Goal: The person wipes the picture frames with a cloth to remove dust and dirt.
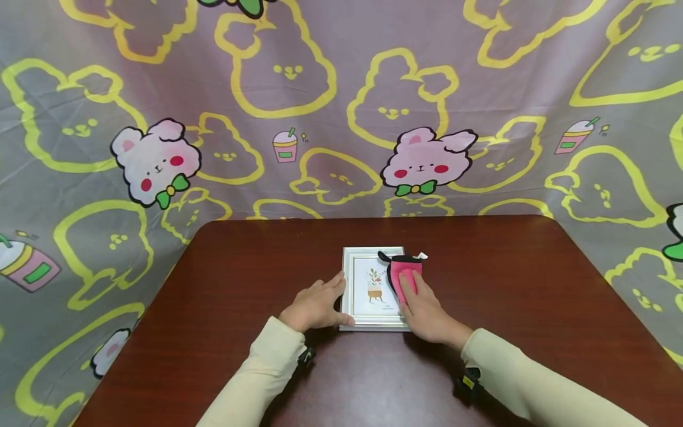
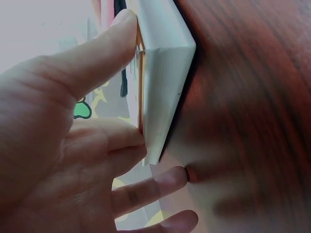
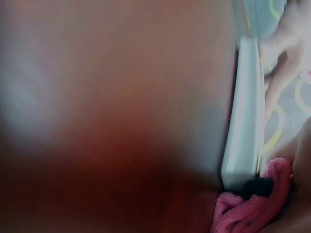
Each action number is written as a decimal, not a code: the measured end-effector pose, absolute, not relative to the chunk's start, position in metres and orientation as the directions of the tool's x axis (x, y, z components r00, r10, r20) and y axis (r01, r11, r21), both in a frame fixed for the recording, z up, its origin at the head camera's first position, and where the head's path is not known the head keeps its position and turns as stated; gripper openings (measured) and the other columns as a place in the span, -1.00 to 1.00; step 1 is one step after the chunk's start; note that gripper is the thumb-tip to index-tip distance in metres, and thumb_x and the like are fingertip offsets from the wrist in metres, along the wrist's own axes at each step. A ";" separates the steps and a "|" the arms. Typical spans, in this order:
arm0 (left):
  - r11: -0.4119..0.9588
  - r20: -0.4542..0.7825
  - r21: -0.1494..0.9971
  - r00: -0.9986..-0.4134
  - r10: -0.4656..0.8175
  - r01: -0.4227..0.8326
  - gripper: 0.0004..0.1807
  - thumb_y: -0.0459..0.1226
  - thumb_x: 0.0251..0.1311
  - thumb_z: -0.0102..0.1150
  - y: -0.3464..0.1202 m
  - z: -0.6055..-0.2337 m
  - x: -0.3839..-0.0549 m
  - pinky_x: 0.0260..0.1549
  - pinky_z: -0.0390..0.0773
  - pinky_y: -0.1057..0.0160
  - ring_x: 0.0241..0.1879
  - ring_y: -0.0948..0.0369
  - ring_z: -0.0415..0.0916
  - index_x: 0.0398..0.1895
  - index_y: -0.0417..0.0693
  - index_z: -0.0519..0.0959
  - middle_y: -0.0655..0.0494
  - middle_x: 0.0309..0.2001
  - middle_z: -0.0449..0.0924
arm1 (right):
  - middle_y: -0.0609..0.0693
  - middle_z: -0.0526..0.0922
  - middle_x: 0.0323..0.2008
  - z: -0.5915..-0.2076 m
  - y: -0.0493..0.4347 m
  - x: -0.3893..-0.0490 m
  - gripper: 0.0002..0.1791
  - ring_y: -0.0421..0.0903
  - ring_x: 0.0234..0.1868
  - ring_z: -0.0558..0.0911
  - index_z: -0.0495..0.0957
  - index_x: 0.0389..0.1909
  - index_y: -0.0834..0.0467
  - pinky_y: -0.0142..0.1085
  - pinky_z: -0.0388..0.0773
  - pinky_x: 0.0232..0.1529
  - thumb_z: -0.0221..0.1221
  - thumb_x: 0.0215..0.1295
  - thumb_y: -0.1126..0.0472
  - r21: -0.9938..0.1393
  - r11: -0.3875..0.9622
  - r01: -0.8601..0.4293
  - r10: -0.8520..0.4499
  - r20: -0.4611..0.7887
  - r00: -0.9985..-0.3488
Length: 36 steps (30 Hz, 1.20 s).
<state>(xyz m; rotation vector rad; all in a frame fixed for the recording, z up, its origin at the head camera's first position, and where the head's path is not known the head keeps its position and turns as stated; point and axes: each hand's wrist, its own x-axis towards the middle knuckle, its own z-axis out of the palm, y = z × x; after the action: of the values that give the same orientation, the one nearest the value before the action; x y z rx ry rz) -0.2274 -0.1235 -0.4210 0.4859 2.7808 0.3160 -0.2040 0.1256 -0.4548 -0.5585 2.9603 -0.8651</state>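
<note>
A white picture frame [image 1: 347, 290], its picture showing a potted plant, lies on the dark wooden table. My left hand [image 1: 317, 302] rests at its left edge, thumb on the border near the lower left corner. The left wrist view shows the thumb [image 2: 104, 53] touching the frame's edge, with the other fingers spread. On the frame's right part lies a pink cloth [image 1: 397, 270] with black trim, a dark loop and a white tag. My right hand [image 1: 429, 314] presses this cloth down with extended fingers. In the right wrist view, folded cloth [image 3: 255, 208] hangs over the frame's corner.
The dark wooden table [image 1: 240, 267] has rounded far corners. A grey curtain [image 1: 320, 89] with yellow outlines and rabbit faces hangs behind it and along both sides. Dark wrist cameras sit below both sleeves.
</note>
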 end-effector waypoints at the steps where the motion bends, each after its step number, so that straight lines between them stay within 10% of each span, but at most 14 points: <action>1: 0.919 -0.252 0.259 -0.898 0.361 0.297 0.00 0.18 0.05 0.38 -0.123 -0.420 -0.227 0.19 0.45 -0.16 0.46 -0.09 0.23 0.53 0.06 0.21 0.19 0.60 0.04 | 0.61 0.00 0.43 -0.455 0.126 -0.197 -0.33 0.55 0.43 0.10 0.12 0.44 0.47 0.35 0.12 0.37 0.04 0.37 0.33 -0.530 0.776 -0.342 -0.341 0.102 -0.934; 16: 0.922 -0.268 0.268 -0.897 0.351 0.281 0.01 0.15 0.05 0.39 -0.119 -0.418 -0.226 0.25 0.39 -0.18 0.48 -0.15 0.19 0.54 0.04 0.19 0.18 0.60 0.02 | 0.57 0.02 0.44 -0.453 0.127 -0.150 -0.30 0.52 0.43 0.14 0.15 0.44 0.44 0.34 0.18 0.34 0.12 0.32 0.35 -0.557 0.759 -0.338 -0.321 0.131 -0.938; 36: 0.925 -0.268 0.240 -0.895 0.355 0.295 0.01 0.14 0.03 0.41 -0.119 -0.416 -0.227 0.19 0.46 -0.11 0.43 -0.06 0.28 0.52 0.01 0.22 0.15 0.59 0.05 | 0.60 -0.19 0.47 -0.446 0.124 -0.240 -0.28 0.55 0.48 -0.04 -0.08 0.51 0.45 0.33 -0.04 0.45 -0.10 0.44 0.25 -0.525 0.811 -0.257 -0.335 -0.057 -0.941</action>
<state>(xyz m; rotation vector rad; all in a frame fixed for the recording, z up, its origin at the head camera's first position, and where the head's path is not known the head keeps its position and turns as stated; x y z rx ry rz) -0.2266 -0.1191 -0.4164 0.4808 2.7747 0.2782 -0.2403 0.1240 -0.4463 -0.4680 2.8488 -0.7945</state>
